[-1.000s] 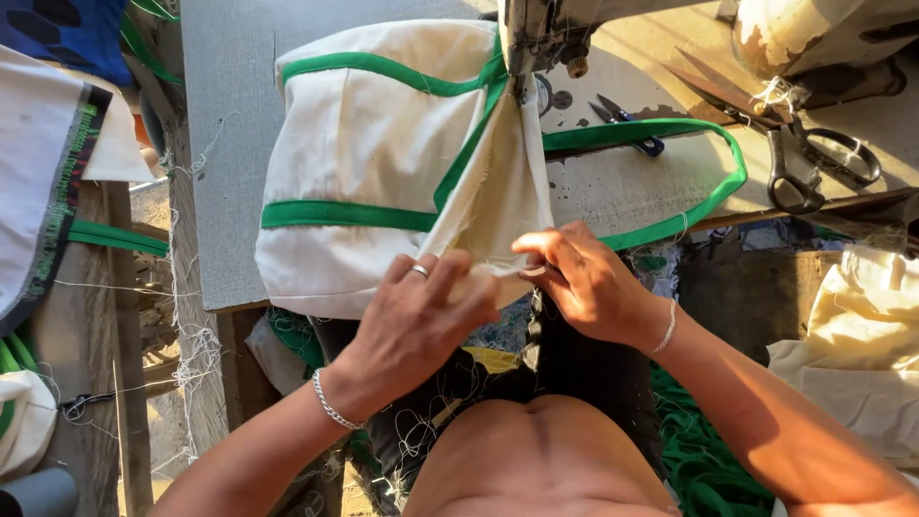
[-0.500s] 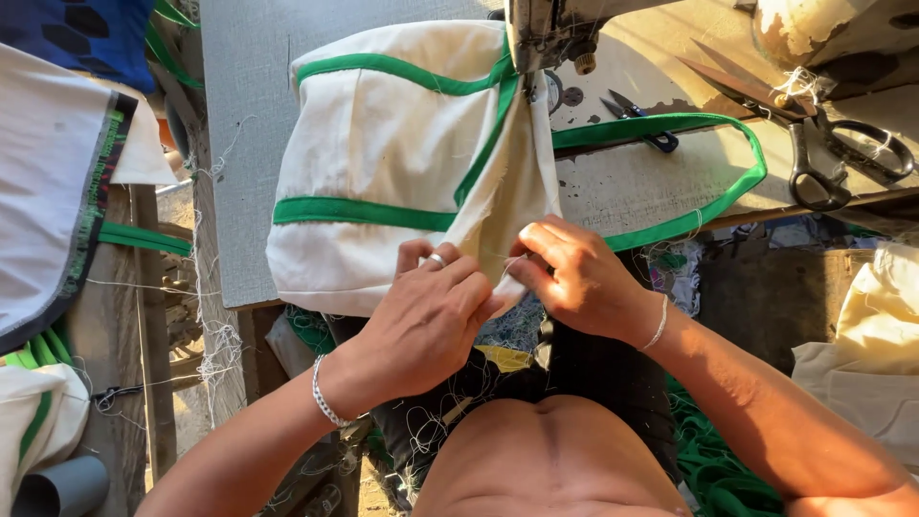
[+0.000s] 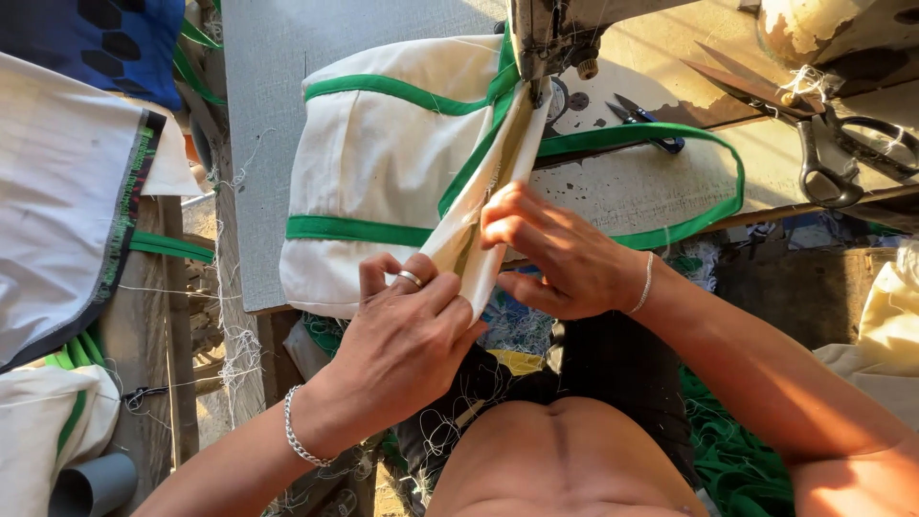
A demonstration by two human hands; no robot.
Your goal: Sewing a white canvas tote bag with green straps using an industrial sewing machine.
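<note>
Head view: the person sits at a sewing machine (image 3: 550, 33) with a cream bag (image 3: 383, 163), trimmed in green tape, spread over the counter (image 3: 661, 187) and hanging off its near edge. One seam of the bag runs up under the machine's foot, and the loose folded edge (image 3: 476, 239) below it comes down towards the person's lap.

Both hands are closed on that edge. The left hand (image 3: 402, 335), with a ring on one finger and a chain at the wrist, pinches the fold from below, its fingers wrapped round the cloth. The right hand (image 3: 560, 254) grips the same strip just above, thumb and fingertips pressing the layers together. The two hands nearly touch.

A green strap (image 3: 708, 153) loops away from the machine across the counter to the right. Small snips (image 3: 646, 115) lie near the machine, and large black scissors (image 3: 842, 158) lie farther right, both well apart from the hands.

By my reading, the step in hand is folding and lining up the cloth layers of the seam below the needle, not stitching itself. A next move would call for keeping the fold flat and the edges even, holding the strip taut in line with the foot, and keeping the fingertips clear of the needle, which is hidden behind the machine head.
</note>
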